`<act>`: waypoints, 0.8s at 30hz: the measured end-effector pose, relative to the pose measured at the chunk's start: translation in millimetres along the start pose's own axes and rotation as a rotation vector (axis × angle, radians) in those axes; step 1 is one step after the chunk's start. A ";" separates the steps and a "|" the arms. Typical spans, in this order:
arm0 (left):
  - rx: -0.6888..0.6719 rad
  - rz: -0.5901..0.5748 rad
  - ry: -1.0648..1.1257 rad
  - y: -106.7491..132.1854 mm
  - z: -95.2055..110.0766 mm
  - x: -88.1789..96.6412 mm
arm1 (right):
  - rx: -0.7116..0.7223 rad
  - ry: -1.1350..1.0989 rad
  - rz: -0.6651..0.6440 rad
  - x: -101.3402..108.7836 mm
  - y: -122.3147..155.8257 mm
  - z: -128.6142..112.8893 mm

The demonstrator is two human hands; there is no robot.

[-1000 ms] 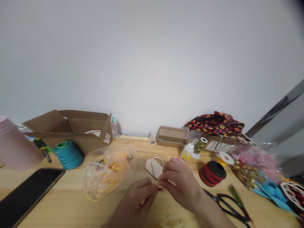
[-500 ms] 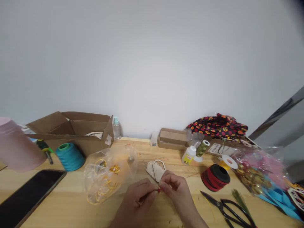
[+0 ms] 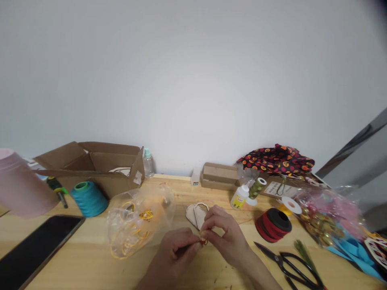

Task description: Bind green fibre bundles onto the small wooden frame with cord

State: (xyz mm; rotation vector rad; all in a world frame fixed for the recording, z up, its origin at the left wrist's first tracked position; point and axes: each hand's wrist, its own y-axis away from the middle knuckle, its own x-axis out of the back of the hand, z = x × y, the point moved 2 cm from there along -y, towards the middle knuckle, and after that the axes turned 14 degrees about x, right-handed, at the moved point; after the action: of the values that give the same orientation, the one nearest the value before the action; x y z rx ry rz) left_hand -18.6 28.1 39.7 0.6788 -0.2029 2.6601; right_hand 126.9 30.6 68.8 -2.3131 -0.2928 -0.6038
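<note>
Both hands meet low in the middle of the head view. My left hand [image 3: 178, 251] is closed, thumb against forefinger, on a red cord [image 3: 203, 242] that forms a small loop at the fingertips. Fingertips of my right hand [image 3: 222, 233] pinch at the same red cord from the other side, thumb and forefinger together. The rest of the cord is hidden in the left hand. Just beyond the fingers lie pale flat cut-out pieces [image 3: 192, 215], partly covered by my right hand.
Left of the hands is a clear bag [image 3: 121, 225] with yellow cords, a teal thread cone [image 3: 89, 201] and a phone [image 3: 36, 249]. On the right are a red cord spool [image 3: 269, 229], black scissors [image 3: 281, 259] and a glue bottle [image 3: 240, 198]. Cardboard boxes [image 3: 222, 175] stand along the wall.
My right hand has shifted slightly up and its fingers have turned at the cord. The red loop shows more clearly. My left hand has stayed nearly in place.
</note>
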 end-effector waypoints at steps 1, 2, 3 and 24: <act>-0.003 -0.001 -0.004 0.2 0.0 -0.1 | -0.014 -0.001 0.010 -0.6 -0.8 0.0; -0.008 0.000 -0.008 0.4 -0.2 -0.1 | -0.029 -0.005 0.021 -1.3 -1.6 0.2; -0.018 0.003 -0.015 0.5 -0.4 0.1 | -0.047 -0.014 0.031 -2.1 -2.2 0.7; -0.075 0.147 -0.272 1.0 -1.8 -2.0 | 0.302 0.745 -0.078 -13.9 14.0 -20.8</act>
State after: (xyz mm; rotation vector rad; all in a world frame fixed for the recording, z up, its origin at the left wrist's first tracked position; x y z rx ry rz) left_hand -18.1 26.9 37.1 1.0358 -0.4408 2.6727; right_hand 113.1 5.6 66.7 -1.6555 -0.1039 -1.3018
